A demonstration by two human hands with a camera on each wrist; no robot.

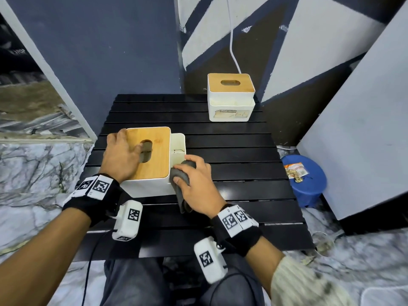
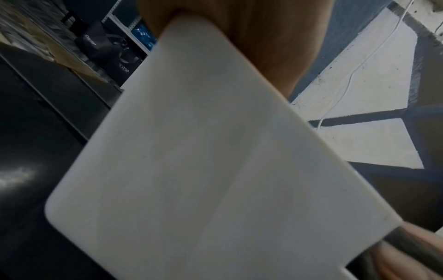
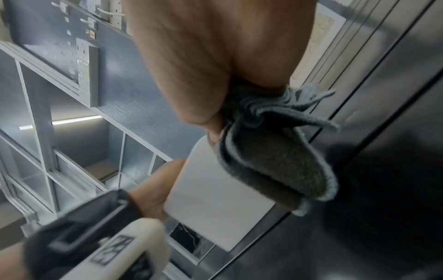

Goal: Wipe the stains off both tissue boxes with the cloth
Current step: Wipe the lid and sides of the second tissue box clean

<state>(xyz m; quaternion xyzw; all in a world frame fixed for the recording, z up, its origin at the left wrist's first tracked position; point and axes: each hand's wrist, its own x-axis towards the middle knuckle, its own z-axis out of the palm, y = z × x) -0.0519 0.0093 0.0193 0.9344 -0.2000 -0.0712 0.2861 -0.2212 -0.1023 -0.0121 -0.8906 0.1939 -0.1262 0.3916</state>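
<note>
Near tissue box (image 1: 152, 184): rigid, likely light, slippery (left hand (image 1: 120, 154) flat on bamboo lid (image 1: 157, 151) steadies it); soft cloth (image 1: 180, 176) bunched in right hand (image 1: 194, 184).

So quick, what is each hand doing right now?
Left hand: open, resting flat on the near tissue box's wooden lid, fingers reaching the slot.
Right hand: grips the grey cloth against that box's right side.

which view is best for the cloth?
Right wrist: the cloth fills the frame's centre, its grey folds sharp, gripped by the right hand against the near box. Head shows it small, mostly under the fingers. Left wrist shows only a blurred dark edge.
</note>
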